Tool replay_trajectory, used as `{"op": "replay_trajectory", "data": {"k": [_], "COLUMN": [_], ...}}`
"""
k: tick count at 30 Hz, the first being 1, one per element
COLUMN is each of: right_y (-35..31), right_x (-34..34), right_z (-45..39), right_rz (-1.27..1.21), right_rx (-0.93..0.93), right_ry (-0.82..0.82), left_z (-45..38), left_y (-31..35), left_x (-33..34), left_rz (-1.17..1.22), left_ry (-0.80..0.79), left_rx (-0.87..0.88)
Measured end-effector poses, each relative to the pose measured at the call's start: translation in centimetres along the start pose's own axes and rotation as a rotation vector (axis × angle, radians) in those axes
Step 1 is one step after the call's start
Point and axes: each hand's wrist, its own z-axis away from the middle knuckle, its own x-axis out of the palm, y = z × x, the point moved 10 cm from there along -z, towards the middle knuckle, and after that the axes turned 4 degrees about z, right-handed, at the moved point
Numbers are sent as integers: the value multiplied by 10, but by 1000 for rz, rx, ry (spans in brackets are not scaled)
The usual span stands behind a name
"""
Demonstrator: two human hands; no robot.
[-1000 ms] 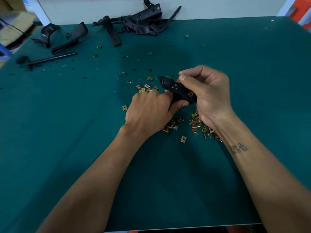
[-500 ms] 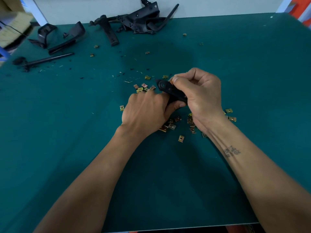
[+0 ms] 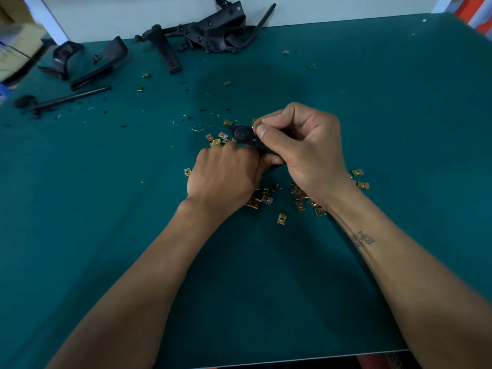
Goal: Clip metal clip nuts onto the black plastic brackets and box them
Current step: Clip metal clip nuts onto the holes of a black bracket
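The left hand (image 3: 226, 177) grips the black bracket (image 3: 243, 134) to steady it, apparently so the right hand (image 3: 306, 150), pinching a clip nut (image 3: 254, 127), can seat it on the edge.

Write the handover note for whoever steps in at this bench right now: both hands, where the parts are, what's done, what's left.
Left hand: grips the near end of the black bracket, holding it just above the loose clip nuts.
Right hand: thumb and forefinger pinch a clip nut at the bracket's upper edge; whether it is seated cannot be told.
Parts: clip nuts lie scattered on the green mat under and around both hands. More black plastic parts sit at the far edge.
Done: none visibly finished.
Left: press this nut home, clip the remaining brackets, box them. No box is in view.
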Motion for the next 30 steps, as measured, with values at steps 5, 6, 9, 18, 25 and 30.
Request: {"op": "replay_trajectory", "data": {"k": [5, 6, 9, 18, 25, 30], "right_y": [-3, -2, 2, 5, -32, -33], "right_x": [-14, -15, -15, -52, -23, -19], "right_z": [-2, -3, -2, 2, -5, -4], "right_rz": [-3, -24, -37, -264, 398, 642], "right_rx": [0, 10, 45, 97, -219, -274], "right_ry": [169, 198, 221, 563, 191, 90], "left_z": [-2, -4, -2, -3, -3, -2], "left_y": [2, 2, 2, 3, 0, 0], "left_x": [-2, -3, -6, -2, 0, 1], "left_rz": [52, 70, 91, -20, 2, 21], "left_ry": [22, 31, 61, 50, 50, 54], "left_rx": [-12, -10, 6, -11, -10, -1]}}
